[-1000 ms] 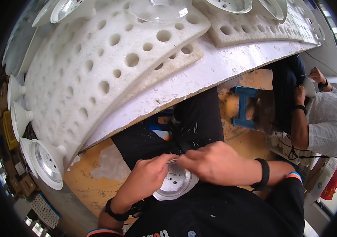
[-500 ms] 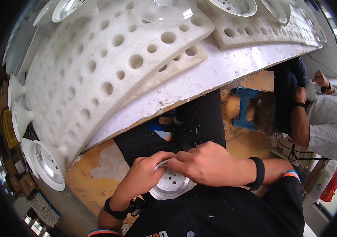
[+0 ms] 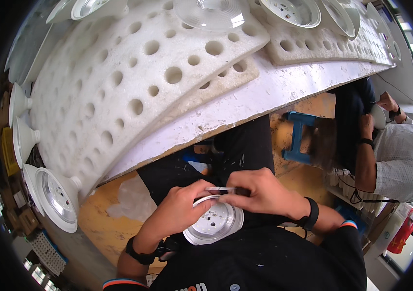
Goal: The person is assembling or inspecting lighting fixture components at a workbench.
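A white round lamp housing [image 3: 204, 239] rests in my lap, tilted so its open face shows a pale circuit board [image 3: 220, 217] with small dark parts. My left hand [image 3: 179, 208] grips the far left rim, thumb over the edge. At the far rim, my right hand [image 3: 263, 194] is closed, its thumb near the edge of the housing. A thin shiny piece [image 3: 222, 189] runs from its fingers across to my left fingers, with a dark part under the right fingers. Its exact kind cannot be made out.
Ahead, white foam boards [image 3: 124, 80] full of holes lie on a white table [image 3: 245, 104]. Lamp housings [image 3: 57, 200] stand along the left edge, and a clear cover [image 3: 211, 12] sits on the foam. A blue stool [image 3: 294, 138] and a seated person [image 3: 395, 155] are at right.
My right hand has shifted slightly right and away from my left. The thin shiny piece now shows between them, and more of the circuit board is uncovered.
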{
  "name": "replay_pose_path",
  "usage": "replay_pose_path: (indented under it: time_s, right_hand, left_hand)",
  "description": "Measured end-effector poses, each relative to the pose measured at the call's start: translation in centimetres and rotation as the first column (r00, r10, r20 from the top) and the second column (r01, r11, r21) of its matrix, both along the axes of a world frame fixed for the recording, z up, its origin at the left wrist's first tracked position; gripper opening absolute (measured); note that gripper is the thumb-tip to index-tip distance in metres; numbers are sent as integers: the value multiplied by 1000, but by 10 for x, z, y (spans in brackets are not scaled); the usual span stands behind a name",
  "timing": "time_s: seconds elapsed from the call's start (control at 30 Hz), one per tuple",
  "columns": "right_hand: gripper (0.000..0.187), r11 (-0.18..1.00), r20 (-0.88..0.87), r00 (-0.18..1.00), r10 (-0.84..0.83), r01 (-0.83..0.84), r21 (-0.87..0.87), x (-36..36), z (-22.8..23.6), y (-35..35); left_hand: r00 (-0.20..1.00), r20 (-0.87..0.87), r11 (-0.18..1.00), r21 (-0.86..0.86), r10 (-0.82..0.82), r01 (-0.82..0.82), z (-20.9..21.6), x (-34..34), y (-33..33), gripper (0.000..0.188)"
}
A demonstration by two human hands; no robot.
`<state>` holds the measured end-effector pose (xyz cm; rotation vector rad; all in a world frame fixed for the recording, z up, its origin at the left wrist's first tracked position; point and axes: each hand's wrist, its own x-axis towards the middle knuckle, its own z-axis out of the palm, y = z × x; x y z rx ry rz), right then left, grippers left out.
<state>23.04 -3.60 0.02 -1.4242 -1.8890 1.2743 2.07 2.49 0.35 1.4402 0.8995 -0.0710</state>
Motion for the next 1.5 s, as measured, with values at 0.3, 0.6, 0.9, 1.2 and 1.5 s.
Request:
replay_pose_path:
  time_s: [0.3, 0.6, 0.9, 1.2, 1.5]
  right_hand:
    - [28, 950, -263, 946, -189, 109, -292, -6, -22, -18]
    - [25, 945, -229, 957, -177, 100, -312, -1, -20, -21]
    - [26, 935, -164, 967, -193, 130, -331, -4, -23, -32]
    - [27, 984, -131, 975, -180, 179, -20, 2, -19, -36]
    - [32, 999, 262, 965, -6, -7, 50, 14, 17, -25]
  left_hand:
    - [992, 61, 994, 5, 108, -108, -2, 3, -3, 17]
    - [936, 80, 937, -85, 344, -338, -23, -3, -9, 20]
    - [876, 124, 879, -176, 466, -443, -27, -21, -2, 42]
    - [991, 76, 984, -143, 114, -102, -1, -10, -5, 33]
    - [998, 43, 999, -11, 42, -42, 9, -4, -4, 28]
